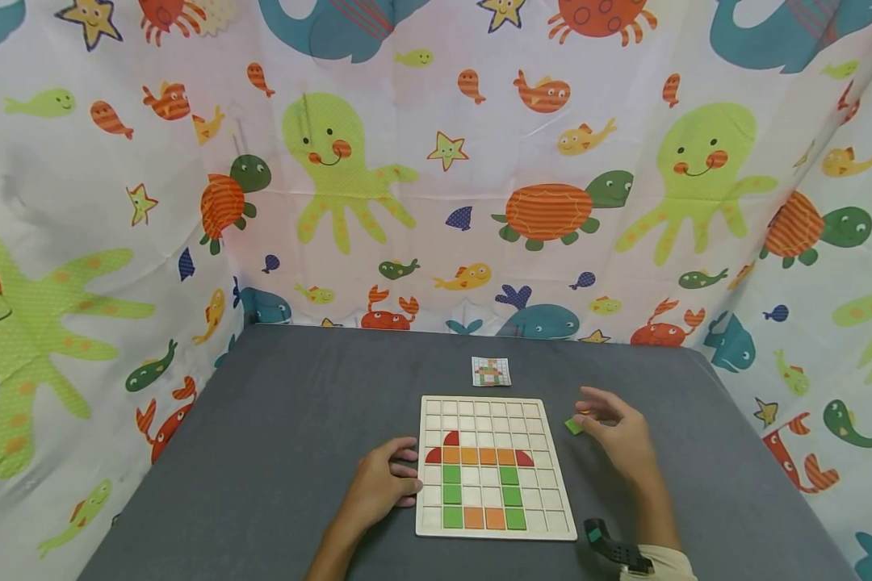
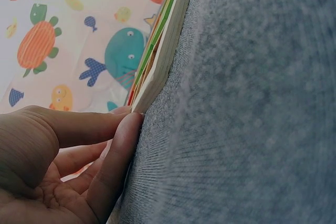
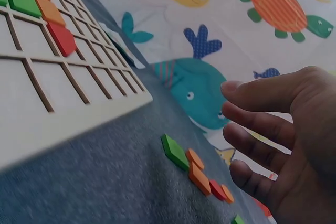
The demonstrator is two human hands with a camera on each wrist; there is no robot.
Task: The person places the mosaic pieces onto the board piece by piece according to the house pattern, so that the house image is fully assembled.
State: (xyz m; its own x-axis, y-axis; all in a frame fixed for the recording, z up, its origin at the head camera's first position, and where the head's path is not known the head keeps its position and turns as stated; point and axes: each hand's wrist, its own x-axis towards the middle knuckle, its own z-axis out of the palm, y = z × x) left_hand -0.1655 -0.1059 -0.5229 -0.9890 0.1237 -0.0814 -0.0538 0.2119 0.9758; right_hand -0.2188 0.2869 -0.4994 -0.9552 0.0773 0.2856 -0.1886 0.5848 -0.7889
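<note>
A wooden grid board (image 1: 552,516) lies flat, bearing green, orange and red tiles in some of its cells. My left hand (image 1: 385,482) is at the board's left side; in the left wrist view that hand (image 2: 79,156) has thumb and finger together, pinching the edge. To the right of the board hovers my right hand (image 1: 621,436), over loose pieces it partly hides. Its fingers are loosely bent and apart in the right wrist view, with nothing between them. Below them lie a green square tile (image 3: 175,151), orange tiles (image 3: 199,178) and a red one (image 3: 217,189).
Behind the board lies a small picture card (image 1: 491,372) with a coloured tile pattern. A grey cloth (image 1: 298,403) covers the table. Curtains printed with sea animals (image 1: 443,202) stand at the back and sides. A dark band (image 1: 614,549) is round the right wrist.
</note>
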